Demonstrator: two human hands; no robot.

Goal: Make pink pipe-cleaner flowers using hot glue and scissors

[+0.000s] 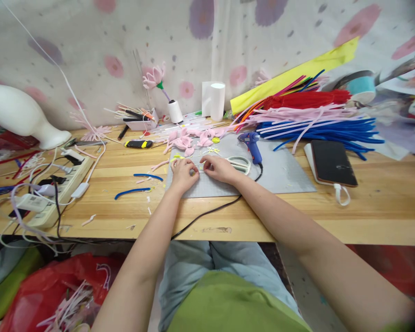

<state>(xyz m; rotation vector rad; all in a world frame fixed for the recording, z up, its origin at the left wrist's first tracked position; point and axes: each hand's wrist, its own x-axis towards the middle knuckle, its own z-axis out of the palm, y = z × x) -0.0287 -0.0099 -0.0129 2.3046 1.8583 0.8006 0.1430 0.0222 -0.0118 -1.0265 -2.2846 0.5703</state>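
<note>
the left hand [184, 175] and right hand [220, 168], fingers curled inward (firm hold unclear), flank a thin pale strand [201, 172] at nine o'clock on the cutting mat [283, 177], probably light, bendy, best pinched near its ends.

Green top [224, 304], pale blue trousers [186, 267], bare forearms [155, 244], bare hands [184, 176].

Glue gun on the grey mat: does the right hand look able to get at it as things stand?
Probably yes: the glue gun lies close beyond the right hand, its grip uncovered; only the scissors' handles, low on the mat, seem to lie between them.
</note>
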